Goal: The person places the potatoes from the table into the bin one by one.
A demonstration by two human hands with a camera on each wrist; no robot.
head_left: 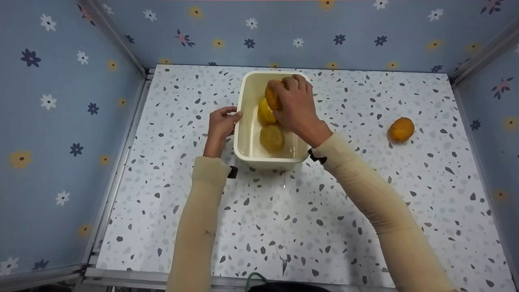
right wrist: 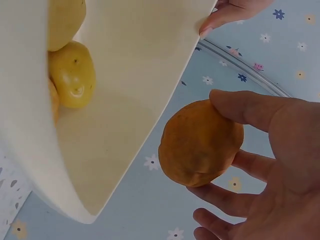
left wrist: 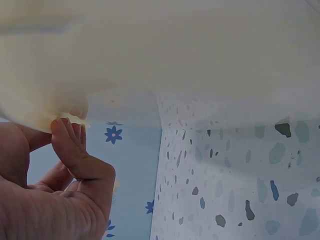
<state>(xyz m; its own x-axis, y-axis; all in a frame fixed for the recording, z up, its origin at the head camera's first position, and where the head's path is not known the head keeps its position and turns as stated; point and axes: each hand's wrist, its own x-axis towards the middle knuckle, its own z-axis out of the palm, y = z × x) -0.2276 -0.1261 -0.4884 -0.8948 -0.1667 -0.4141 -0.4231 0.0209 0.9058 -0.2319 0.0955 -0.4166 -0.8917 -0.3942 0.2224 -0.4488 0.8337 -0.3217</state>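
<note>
A cream plastic bin [head_left: 263,159] stands at the middle of the table. My left hand [head_left: 221,125] pinches its left rim between thumb and fingers, and the left wrist view shows this from below. Over the far part of the bin, my right hand [head_left: 298,103] grips a round orange-coloured fruit [right wrist: 201,143] by its sides. In the right wrist view that fruit is above the rim. Inside the bin lie a yellow fruit [head_left: 266,111] and a duller yellow one [head_left: 272,138]. An orange edge [right wrist: 53,100] shows beside them, mostly hidden by the bin wall.
Another orange-coloured fruit [head_left: 401,129] lies on the speckled table [head_left: 259,227], to the right of the bin. Blue flower-patterned panels [head_left: 275,36] enclose the table at the back and both sides.
</note>
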